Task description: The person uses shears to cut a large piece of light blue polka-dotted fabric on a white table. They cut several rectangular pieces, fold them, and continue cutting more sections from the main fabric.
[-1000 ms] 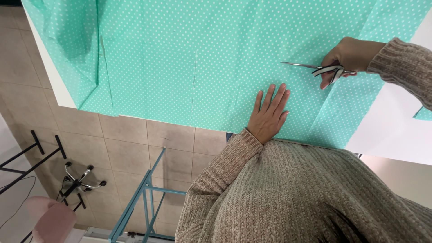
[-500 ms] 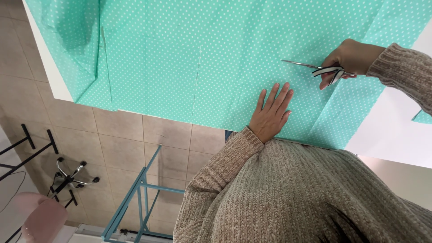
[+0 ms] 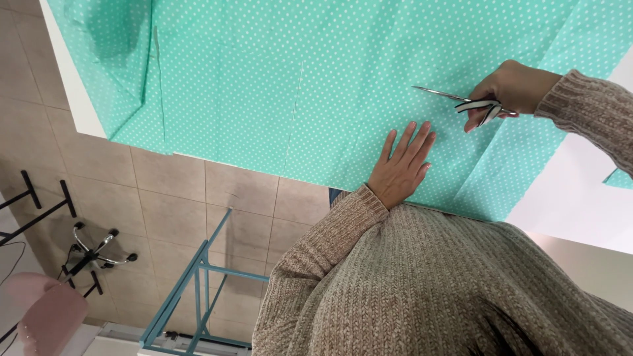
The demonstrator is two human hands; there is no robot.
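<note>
Right hand (image 3: 511, 89) grip clenched on scissors (image 3: 461, 102), left hand (image 3: 400, 165) flat, released, near fabric (image 3: 264, 86) edge.

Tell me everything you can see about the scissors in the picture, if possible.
The scissors have slim, silver, metal-looking blades and black-and-white striped handles. The right hand holds them by the handles, fingers through the loops. The blades point away from the hand, lying nearly flat over the mint green dotted fabric, and look almost closed. Whether they touch or cut the fabric cannot be told. The left hand lies flat on the fabric just below the blade tips, apart from them.
</note>
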